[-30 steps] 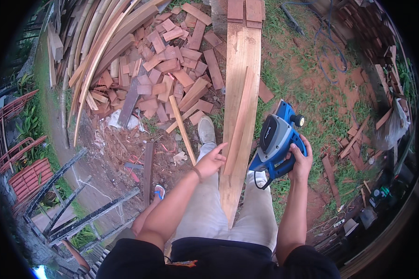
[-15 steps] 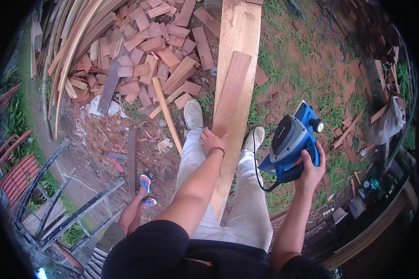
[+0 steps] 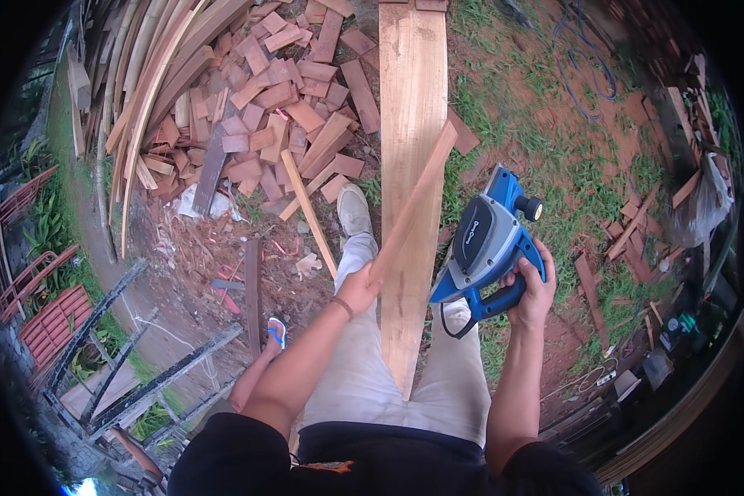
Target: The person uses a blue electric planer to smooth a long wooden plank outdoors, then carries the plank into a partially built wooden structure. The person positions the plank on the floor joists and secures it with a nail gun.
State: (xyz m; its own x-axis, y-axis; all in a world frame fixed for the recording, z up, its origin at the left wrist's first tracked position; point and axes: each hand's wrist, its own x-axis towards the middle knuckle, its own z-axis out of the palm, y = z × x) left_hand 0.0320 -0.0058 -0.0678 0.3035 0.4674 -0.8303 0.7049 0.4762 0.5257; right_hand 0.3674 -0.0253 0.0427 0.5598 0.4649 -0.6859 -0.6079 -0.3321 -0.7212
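Note:
A reddish-brown wooden board point(image 3: 415, 197) is turned up on its narrow edge above a long pale plank point(image 3: 411, 273). My left hand point(image 3: 360, 288) is closed around the board's near end. An electric hand planer point(image 3: 485, 237), blue and grey with a black front knob, hangs in the air right of the plank. Its rear handle is in the grip of my right hand point(image 3: 531, 289), and a black cord loops below it. The plank runs away from me between my legs.
A heap of short reddish wood pieces point(image 3: 264, 107) lies left of the plank, beside long stacked boards point(image 3: 153, 99). A bystander's sandaled foot point(image 3: 276, 331) is at lower left. A blue cable point(image 3: 583, 70) lies coiled at far right on the grassy soil.
The board, flat on the plank before, is now tipped onto its edge in my left hand. The planer has shifted left, nearer the plank. The view has turned slightly.

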